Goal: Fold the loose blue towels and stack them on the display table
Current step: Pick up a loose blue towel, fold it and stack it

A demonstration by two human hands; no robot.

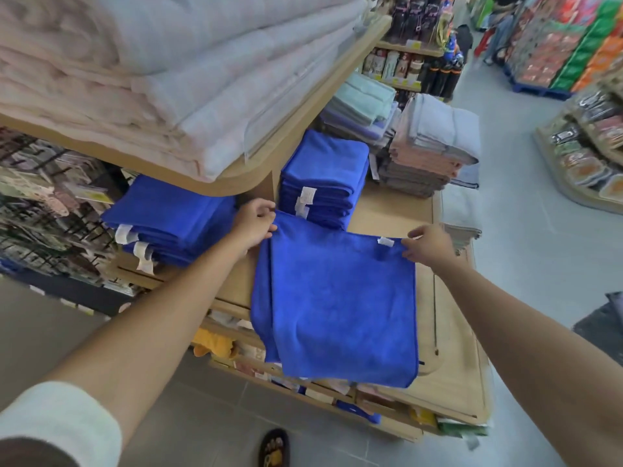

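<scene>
Left hand (254, 224), right hand (429, 246) pinch blue towel (340, 305) — its tag (386, 242) unreadable.

Pale pink and grey blankets (188, 62) lie folded in a pile on a wooden upper shelf (303, 106). Farther back, a stack of grey and pink towels (428, 153) stands beside mint green towels (364, 96). Bottles (397, 65) stand on shelves behind them. Red and green packets (566, 45) line the aisle across the grey floor (526, 230). A wire rack (43, 203) of small goods stands at the left. 1 sandal (274, 448) shows at the bottom edge.

Left blue stack (168, 210) partly under upper shelf (256, 176), sandalled foot (274, 448) cut by bottom edge
</scene>
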